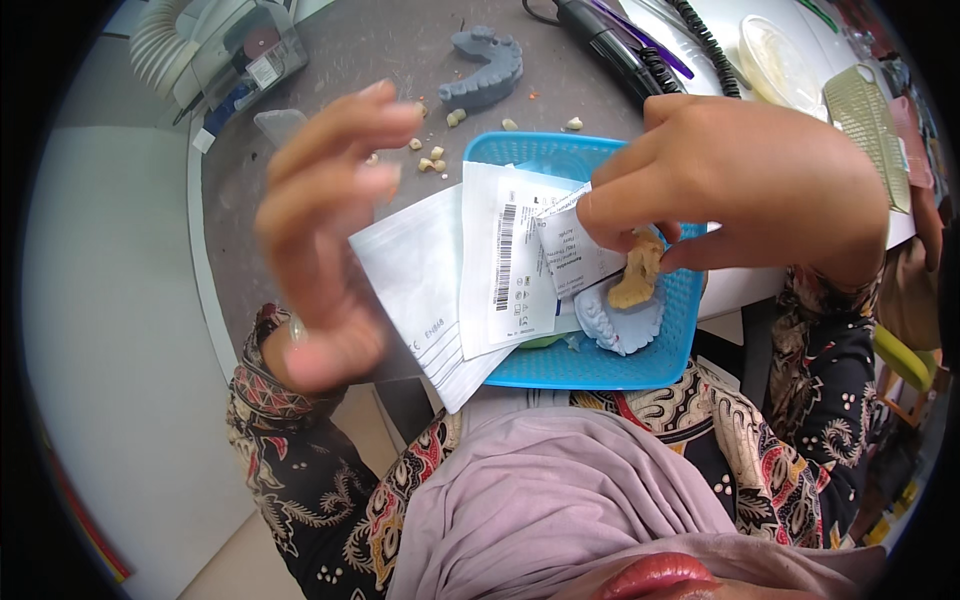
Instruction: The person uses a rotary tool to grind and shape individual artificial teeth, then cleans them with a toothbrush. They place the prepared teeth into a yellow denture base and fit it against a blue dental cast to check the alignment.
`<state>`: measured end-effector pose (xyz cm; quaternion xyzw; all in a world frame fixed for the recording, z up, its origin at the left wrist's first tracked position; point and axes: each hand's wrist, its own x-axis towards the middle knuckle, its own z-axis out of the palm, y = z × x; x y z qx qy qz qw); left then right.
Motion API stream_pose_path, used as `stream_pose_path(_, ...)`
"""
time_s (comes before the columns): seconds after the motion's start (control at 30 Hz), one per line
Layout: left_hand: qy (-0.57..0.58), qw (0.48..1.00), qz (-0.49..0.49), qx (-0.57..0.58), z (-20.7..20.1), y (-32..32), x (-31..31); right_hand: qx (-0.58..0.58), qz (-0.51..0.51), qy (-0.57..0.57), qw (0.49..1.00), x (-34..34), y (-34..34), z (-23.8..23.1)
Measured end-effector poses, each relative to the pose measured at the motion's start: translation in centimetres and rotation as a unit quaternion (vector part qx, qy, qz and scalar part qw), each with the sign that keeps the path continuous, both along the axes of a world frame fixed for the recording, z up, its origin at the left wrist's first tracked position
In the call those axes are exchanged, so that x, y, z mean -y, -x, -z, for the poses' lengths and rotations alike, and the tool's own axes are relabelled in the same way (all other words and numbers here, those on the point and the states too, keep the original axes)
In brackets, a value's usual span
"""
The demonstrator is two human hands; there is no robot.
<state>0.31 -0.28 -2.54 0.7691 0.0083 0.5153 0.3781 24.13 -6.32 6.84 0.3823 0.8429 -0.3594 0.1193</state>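
My right hand (745,185) reaches over a blue plastic basket (590,375), its thumb and fingers pinching a tan, irregular piece that looks like a dental cast (632,285). Directly under that piece lies a pale blue-white dental model (625,325) with teeth along its edge. My left hand (325,235) is raised to the left of the basket, fingers apart and curved, holding nothing. Between the hands, a white pouch (405,265), a white packet with a barcode (490,310) and a small printed slip (580,255) rest across the basket.
Beyond the basket sits a grey dental arch model (490,78), with several small tooth-coloured pieces (432,162) scattered nearby. A black handpiece with a coiled cord (610,45) lies at the back. A ribbed white hose (160,55) and clear box (265,65) stand far left.
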Motion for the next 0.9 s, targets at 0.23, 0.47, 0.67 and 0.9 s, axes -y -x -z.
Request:
stream_pose_path(0.23,-0.310,0.949,-0.057,-0.032,-1.4,1.2,2.8,-0.176,-0.064,0.044,0.981,-1.3,-1.2,0.8)
stream_pose_path(0.47,-0.226,0.942,-0.056,-0.243,-4.4,2.1,2.9,-0.402,0.126,0.112,0.900,-0.8,-1.1,0.9)
stream_pose_path(0.67,-0.009,0.994,-0.025,-0.107,-2.8,1.1,2.2,-0.489,0.326,0.187,0.787,1.1,2.1,1.1)
stream_pose_path(0.9,-0.085,0.981,0.058,-0.162,-2.1,2.6,0.9,-0.505,0.384,0.186,0.750,2.3,4.0,2.1)
